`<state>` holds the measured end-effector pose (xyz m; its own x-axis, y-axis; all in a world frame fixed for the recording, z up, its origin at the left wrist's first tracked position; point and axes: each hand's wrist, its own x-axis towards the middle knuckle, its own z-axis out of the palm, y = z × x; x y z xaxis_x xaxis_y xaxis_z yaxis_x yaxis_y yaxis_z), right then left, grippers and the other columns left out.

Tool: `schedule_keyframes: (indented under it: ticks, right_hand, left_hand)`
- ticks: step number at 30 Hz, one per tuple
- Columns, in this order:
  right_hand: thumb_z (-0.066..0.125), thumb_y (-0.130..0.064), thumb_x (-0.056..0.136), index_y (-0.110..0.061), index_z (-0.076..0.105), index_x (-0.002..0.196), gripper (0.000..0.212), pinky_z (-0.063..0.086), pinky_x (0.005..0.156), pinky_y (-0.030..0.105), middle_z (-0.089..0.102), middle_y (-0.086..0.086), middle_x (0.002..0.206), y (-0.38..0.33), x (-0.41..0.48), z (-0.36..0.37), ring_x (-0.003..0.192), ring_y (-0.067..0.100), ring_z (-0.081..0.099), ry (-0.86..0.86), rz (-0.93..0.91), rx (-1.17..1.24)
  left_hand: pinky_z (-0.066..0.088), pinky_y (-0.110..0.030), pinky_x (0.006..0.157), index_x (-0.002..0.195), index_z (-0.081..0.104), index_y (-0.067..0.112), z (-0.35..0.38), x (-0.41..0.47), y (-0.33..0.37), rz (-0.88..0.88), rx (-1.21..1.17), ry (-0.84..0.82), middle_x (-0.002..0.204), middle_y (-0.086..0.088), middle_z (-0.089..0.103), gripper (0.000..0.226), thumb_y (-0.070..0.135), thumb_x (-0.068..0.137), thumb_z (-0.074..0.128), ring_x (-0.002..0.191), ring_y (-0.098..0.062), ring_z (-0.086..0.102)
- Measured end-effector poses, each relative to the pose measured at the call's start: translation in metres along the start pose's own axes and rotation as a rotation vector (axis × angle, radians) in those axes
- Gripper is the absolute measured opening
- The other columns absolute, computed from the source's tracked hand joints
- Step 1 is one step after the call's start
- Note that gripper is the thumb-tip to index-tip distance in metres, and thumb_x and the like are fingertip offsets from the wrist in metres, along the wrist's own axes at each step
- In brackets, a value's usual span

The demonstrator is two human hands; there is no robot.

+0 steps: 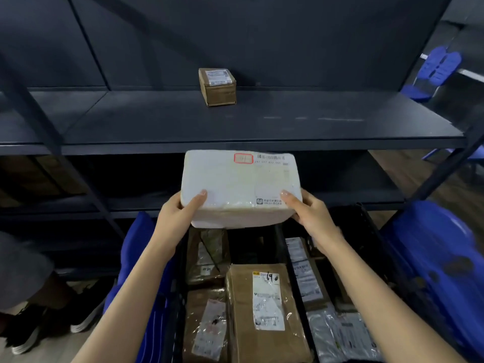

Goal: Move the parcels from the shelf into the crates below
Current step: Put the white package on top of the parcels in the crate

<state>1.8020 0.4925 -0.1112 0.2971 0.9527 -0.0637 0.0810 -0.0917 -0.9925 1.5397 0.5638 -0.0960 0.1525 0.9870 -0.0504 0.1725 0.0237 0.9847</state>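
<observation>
Hands first: my left hand (180, 213) and right hand (311, 213) each have a clamped grip on a near corner of the white parcel (241, 187), thumbs on top. I hold it in the air in front of the dark shelf (157, 121), above the black crate (372, 231) packed with brown parcels (264, 310). One small cardboard box (218, 86) sits on the shelf.

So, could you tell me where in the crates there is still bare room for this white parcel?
The only dark gap shows under the white parcel, behind the brown parcel marked 69 and beside the upright brown one. Elsewhere the black crate is crowded: the brown parcels lie close together, and grey mailers fill the right.
</observation>
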Motion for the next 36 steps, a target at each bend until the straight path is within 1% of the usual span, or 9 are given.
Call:
schedule_keyframes:
  ticks: [2, 5, 11, 15, 19, 23, 26, 29, 36]
  right_hand:
    - [0.069, -0.076, 0.056, -0.058, 0.066, 0.095, 0.043, 0.052, 0.096, 0.038, 0.071, -0.019, 0.107, 0.013, 0.011, -0.002, 0.105, 0.006, 0.065, -0.023, 0.031, -0.010]
    - [0.066, -0.077, 0.058, -0.061, 0.064, 0.093, 0.039, 0.052, 0.095, 0.036, 0.070, -0.024, 0.104, 0.032, 0.025, -0.004, 0.098, -0.002, 0.066, -0.069, 0.067, -0.044]
    - [0.064, -0.077, 0.060, -0.064, 0.062, 0.093, 0.036, 0.050, 0.092, 0.029, 0.069, -0.029, 0.101, 0.054, 0.041, -0.002, 0.099, -0.002, 0.064, -0.151, 0.125, -0.095]
    - [0.064, -0.074, 0.061, -0.064, 0.061, 0.096, 0.037, 0.047, 0.090, 0.025, 0.067, -0.030, 0.103, 0.057, 0.053, 0.007, 0.099, -0.006, 0.062, -0.284, 0.142, -0.167]
    - [0.067, -0.068, 0.063, -0.045, 0.064, 0.109, 0.051, 0.048, 0.094, 0.028, 0.070, -0.020, 0.106, 0.056, 0.061, 0.025, 0.103, 0.001, 0.064, -0.485, 0.185, -0.234]
    - [0.069, -0.038, 0.083, -0.033, 0.064, 0.109, 0.028, 0.048, 0.074, 0.008, 0.073, -0.018, 0.098, 0.053, 0.063, 0.051, 0.094, -0.004, 0.066, -0.692, 0.219, -0.285]
    - [0.065, -0.024, 0.088, -0.022, 0.064, 0.112, 0.024, 0.048, 0.071, 0.007, 0.073, -0.015, 0.097, 0.056, 0.063, 0.065, 0.090, -0.004, 0.068, -0.798, 0.261, -0.302]
    - [0.064, -0.023, 0.088, -0.017, 0.061, 0.119, 0.031, 0.049, 0.075, 0.009, 0.071, -0.010, 0.106, 0.065, 0.060, 0.073, 0.095, -0.002, 0.067, -0.881, 0.248, -0.327]
    - [0.066, -0.026, 0.084, -0.021, 0.062, 0.117, 0.033, 0.050, 0.075, 0.010, 0.074, -0.012, 0.103, 0.066, 0.072, 0.080, 0.098, 0.003, 0.068, -1.113, 0.193, -0.300]
  left_hand:
    - [0.046, -0.023, 0.072, 0.088, 0.067, 0.043, 0.008, 0.005, -0.014, -0.040, -0.003, 0.025, 0.093, 0.017, 0.072, 0.017, 0.056, 0.077, 0.066, 0.096, -0.005, 0.063]
    - [0.046, -0.023, 0.073, 0.094, 0.063, 0.039, 0.018, 0.012, -0.033, -0.104, -0.009, 0.047, 0.101, 0.014, 0.069, 0.018, 0.050, 0.081, 0.065, 0.099, -0.009, 0.062]
    - [0.045, -0.021, 0.073, 0.111, 0.062, 0.027, 0.021, -0.001, -0.046, -0.202, 0.002, 0.107, 0.108, 0.010, 0.066, 0.039, 0.051, 0.080, 0.066, 0.100, -0.009, 0.061]
    - [0.044, -0.024, 0.069, 0.107, 0.058, 0.031, 0.024, -0.048, -0.052, -0.321, -0.031, 0.285, 0.103, 0.014, 0.063, 0.046, 0.056, 0.071, 0.071, 0.094, -0.006, 0.059]
    - [0.040, -0.019, 0.066, 0.106, 0.064, 0.025, 0.035, -0.100, -0.060, -0.422, -0.100, 0.466, 0.101, 0.009, 0.067, 0.032, 0.040, 0.078, 0.071, 0.092, -0.008, 0.060]
    - [0.041, -0.029, 0.090, 0.122, 0.058, 0.002, 0.049, -0.135, -0.064, -0.550, -0.260, 0.634, 0.120, -0.010, 0.064, 0.045, 0.019, 0.082, 0.072, 0.104, -0.022, 0.058]
    - [0.041, -0.034, 0.096, 0.124, 0.055, -0.004, 0.061, -0.155, -0.067, -0.614, -0.313, 0.746, 0.124, -0.017, 0.062, 0.051, 0.011, 0.079, 0.074, 0.110, -0.028, 0.056]
    - [0.041, -0.036, 0.099, 0.128, 0.050, -0.007, 0.071, -0.170, -0.072, -0.633, -0.361, 0.884, 0.127, -0.020, 0.060, 0.059, 0.008, 0.077, 0.075, 0.116, -0.032, 0.055]
    - [0.042, -0.030, 0.089, 0.129, 0.050, -0.003, 0.117, -0.185, -0.076, -0.600, -0.449, 1.136, 0.125, -0.017, 0.061, 0.056, 0.013, 0.080, 0.073, 0.112, -0.027, 0.058]
